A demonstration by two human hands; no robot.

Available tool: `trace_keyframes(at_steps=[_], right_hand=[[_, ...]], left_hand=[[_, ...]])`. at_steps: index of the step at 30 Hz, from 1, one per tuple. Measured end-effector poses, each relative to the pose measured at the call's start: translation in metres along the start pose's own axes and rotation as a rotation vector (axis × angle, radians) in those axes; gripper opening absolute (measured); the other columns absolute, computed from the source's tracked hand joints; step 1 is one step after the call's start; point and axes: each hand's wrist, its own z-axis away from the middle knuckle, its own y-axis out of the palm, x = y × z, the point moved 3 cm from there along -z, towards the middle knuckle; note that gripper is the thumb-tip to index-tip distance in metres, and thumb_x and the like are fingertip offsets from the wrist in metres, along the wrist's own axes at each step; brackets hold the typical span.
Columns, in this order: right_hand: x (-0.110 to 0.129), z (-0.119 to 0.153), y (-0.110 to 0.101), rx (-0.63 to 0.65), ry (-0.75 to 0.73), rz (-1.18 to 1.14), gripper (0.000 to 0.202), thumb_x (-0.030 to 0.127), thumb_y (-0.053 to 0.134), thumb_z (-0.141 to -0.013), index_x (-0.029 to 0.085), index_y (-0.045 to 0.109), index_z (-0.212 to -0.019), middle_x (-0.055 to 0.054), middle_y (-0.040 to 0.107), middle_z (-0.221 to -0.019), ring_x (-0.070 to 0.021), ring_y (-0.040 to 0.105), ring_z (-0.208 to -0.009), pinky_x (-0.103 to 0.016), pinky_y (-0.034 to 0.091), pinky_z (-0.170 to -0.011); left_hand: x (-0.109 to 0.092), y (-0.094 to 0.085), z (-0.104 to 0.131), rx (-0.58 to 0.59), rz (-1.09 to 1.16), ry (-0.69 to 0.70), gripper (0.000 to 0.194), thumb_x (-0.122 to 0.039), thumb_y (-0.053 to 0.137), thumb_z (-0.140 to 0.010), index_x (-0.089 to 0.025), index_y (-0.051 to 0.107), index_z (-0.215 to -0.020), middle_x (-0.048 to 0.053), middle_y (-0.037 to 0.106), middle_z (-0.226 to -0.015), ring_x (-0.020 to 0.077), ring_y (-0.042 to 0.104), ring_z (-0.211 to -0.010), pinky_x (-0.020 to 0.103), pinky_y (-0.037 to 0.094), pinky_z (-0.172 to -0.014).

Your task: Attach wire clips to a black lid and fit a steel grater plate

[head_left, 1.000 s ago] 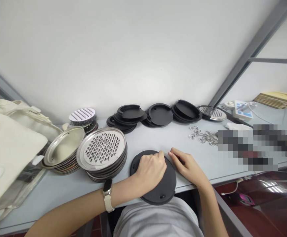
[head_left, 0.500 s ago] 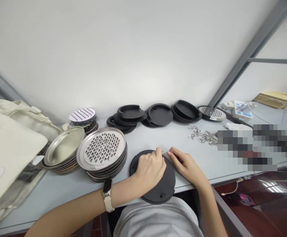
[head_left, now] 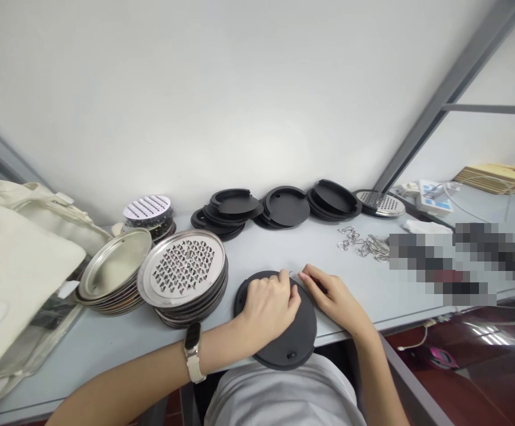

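A black round disc lies at the table's front edge, partly over my lap, with small raised knobs on its face. My left hand rests on top of it, fingers curled toward the far rim. Just right of that rim, my right hand is closed, thumb and forefinger pinched on a thin metal wire clip, mostly hidden by the fingers. Loose wire clips lie in a small heap farther right. To the left stands a stack of round metal graters with dark discs underneath.
Stacked black round lids line the wall. Metal plates pile up at left beside a cream bag. A perforated metal disc lies back right, near a grey shelf post. Part of the right side is pixelated.
The black disc has shifted very slightly right and toward me, and my left thumb has moved a little to the right. My right hand stays nearly in place.
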Motion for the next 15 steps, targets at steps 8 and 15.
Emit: trace_keyframes(at_steps=[8,15], right_hand=[[0.0008,-0.0006,0.0012,0.068,-0.041,0.005,0.031,0.033,0.035,-0.099,0.021,0.040,-0.071,0.003,0.048,-0.066,-0.0131,0.048,-0.063,-0.024,0.036,-0.062],[-0.0023,0.0000,0.0016,0.082,-0.052,0.023,0.032,0.032,0.035,-0.099,0.021,0.038,-0.070,0.003,0.049,-0.066,-0.0135,0.049,-0.062,-0.025,0.036,-0.062]], left_hand=[[0.0001,0.0017,-0.0001,0.024,0.016,0.027,0.018,-0.030,0.042,-0.089,-0.017,0.053,-0.090,0.005,0.066,-0.072,0.0225,0.064,-0.062,0.030,0.046,-0.054],[-0.0002,0.0019,0.0002,0.023,0.014,0.013,0.020,-0.032,0.042,-0.090,-0.016,0.051,-0.097,0.005,0.066,-0.072,0.0233,0.063,-0.060,0.031,0.046,-0.053]])
